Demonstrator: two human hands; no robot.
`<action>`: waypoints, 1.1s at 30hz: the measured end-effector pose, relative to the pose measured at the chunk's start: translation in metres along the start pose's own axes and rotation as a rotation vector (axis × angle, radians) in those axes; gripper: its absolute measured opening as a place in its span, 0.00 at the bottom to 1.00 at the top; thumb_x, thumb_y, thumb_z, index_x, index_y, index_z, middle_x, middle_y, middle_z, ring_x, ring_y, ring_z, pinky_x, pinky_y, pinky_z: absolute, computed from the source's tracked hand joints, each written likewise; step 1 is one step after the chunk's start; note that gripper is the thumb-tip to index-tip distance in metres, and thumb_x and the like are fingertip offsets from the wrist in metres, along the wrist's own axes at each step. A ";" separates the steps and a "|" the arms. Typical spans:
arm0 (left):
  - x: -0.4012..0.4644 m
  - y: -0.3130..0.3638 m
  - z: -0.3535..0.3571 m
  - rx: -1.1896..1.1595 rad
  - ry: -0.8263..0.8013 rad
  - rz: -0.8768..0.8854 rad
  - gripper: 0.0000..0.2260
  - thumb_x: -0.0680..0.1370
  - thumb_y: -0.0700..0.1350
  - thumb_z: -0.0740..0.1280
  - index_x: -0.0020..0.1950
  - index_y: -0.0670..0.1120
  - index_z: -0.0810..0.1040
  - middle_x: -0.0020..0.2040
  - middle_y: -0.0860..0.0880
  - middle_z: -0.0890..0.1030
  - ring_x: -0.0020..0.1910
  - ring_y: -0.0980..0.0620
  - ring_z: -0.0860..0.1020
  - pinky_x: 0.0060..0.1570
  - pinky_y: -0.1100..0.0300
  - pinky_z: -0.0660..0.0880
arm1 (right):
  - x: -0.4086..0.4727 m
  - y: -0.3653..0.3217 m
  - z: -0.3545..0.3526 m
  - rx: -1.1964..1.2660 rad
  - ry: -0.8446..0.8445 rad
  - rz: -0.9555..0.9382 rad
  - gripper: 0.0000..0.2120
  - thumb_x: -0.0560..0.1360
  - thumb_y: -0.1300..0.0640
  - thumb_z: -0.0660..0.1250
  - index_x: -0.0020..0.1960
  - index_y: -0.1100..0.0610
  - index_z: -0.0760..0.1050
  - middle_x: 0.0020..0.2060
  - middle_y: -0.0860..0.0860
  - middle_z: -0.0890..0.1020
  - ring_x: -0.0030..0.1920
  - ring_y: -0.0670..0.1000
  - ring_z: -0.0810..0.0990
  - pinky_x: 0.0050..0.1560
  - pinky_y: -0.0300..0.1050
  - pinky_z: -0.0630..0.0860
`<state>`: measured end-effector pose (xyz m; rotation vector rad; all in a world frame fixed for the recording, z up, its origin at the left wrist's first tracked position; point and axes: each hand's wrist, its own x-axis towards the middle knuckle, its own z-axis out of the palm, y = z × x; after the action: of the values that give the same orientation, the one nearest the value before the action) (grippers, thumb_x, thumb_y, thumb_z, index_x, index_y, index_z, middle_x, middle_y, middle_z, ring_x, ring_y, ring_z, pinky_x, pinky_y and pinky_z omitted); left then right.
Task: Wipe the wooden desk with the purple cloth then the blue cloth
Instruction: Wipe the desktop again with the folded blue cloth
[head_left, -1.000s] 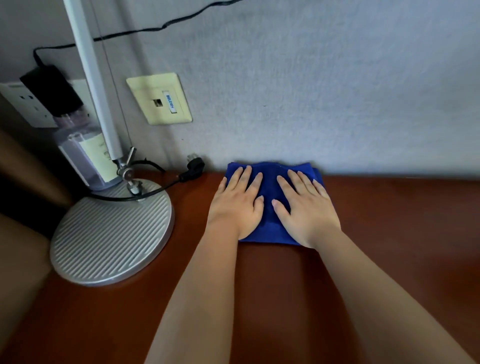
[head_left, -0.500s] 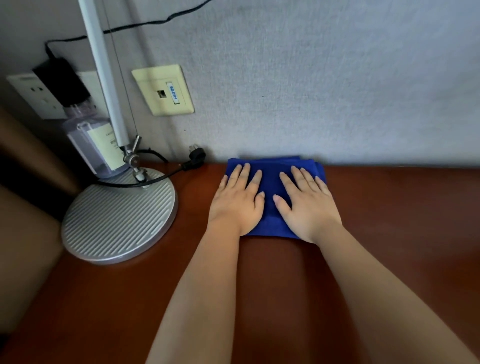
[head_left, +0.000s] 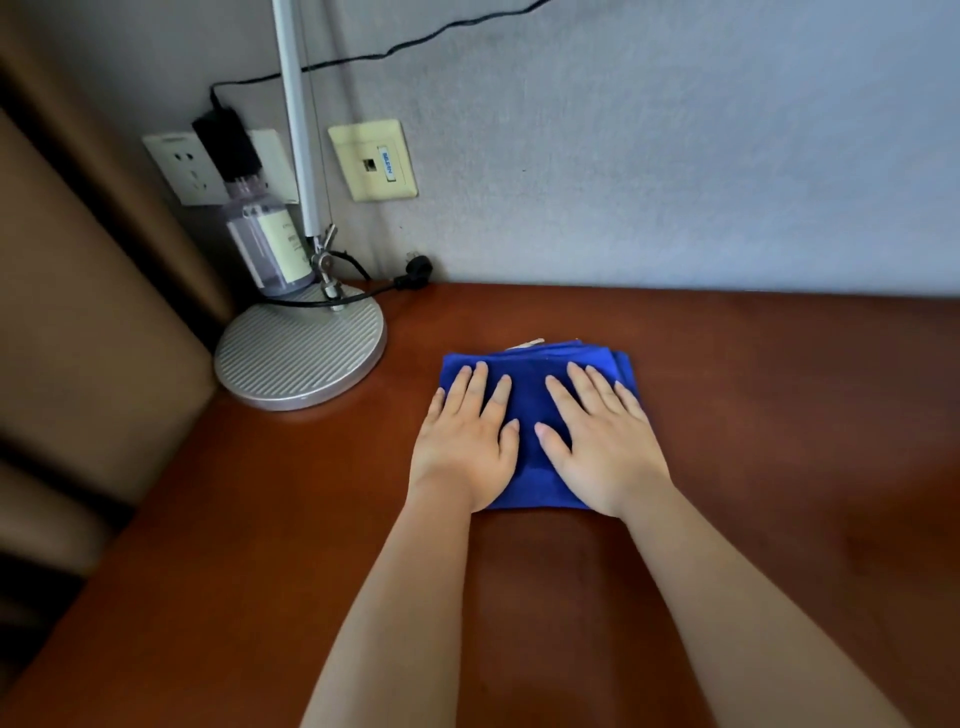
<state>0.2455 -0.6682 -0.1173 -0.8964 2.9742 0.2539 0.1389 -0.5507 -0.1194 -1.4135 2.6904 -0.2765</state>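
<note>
Blue cloth (head_left: 530, 384), folded into a thick pad with layered edges stacked past the right fingertips. Pressed flat under left hand (head_left: 465, 441) and right hand (head_left: 602, 441), fingers spread and extended, palms down, gripping nothing. Lying on wooden desk (head_left: 779, 415), clear of the wall ahead of the fingertips. Pale tag poking out just beyond the fingers, too small to read. Middle of the pad mostly covered by both palms. Lamp base (head_left: 301, 353) well off to the left; bottle (head_left: 265, 244) behind it, label illegible.
</note>
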 end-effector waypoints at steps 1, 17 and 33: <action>-0.003 0.001 0.000 -0.001 0.001 -0.003 0.25 0.84 0.54 0.44 0.80 0.51 0.44 0.80 0.49 0.42 0.78 0.51 0.39 0.76 0.53 0.39 | -0.002 0.000 0.000 -0.001 0.002 -0.003 0.29 0.81 0.41 0.45 0.79 0.50 0.47 0.78 0.49 0.46 0.78 0.48 0.41 0.75 0.47 0.38; 0.078 -0.025 -0.010 -0.002 0.010 0.028 0.25 0.83 0.54 0.46 0.80 0.52 0.44 0.80 0.49 0.42 0.78 0.51 0.39 0.76 0.52 0.40 | 0.082 0.007 0.001 -0.027 0.024 0.006 0.29 0.81 0.40 0.46 0.79 0.48 0.47 0.78 0.48 0.47 0.77 0.47 0.42 0.76 0.46 0.39; 0.164 -0.042 -0.019 0.013 -0.010 0.053 0.26 0.83 0.55 0.46 0.80 0.51 0.44 0.80 0.48 0.42 0.78 0.52 0.39 0.76 0.52 0.40 | 0.158 0.020 -0.003 -0.039 0.005 0.052 0.29 0.81 0.40 0.45 0.79 0.50 0.47 0.79 0.50 0.47 0.77 0.48 0.42 0.76 0.47 0.39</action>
<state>0.1319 -0.7954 -0.1163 -0.8138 2.9895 0.2393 0.0324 -0.6696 -0.1194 -1.3518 2.7465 -0.2259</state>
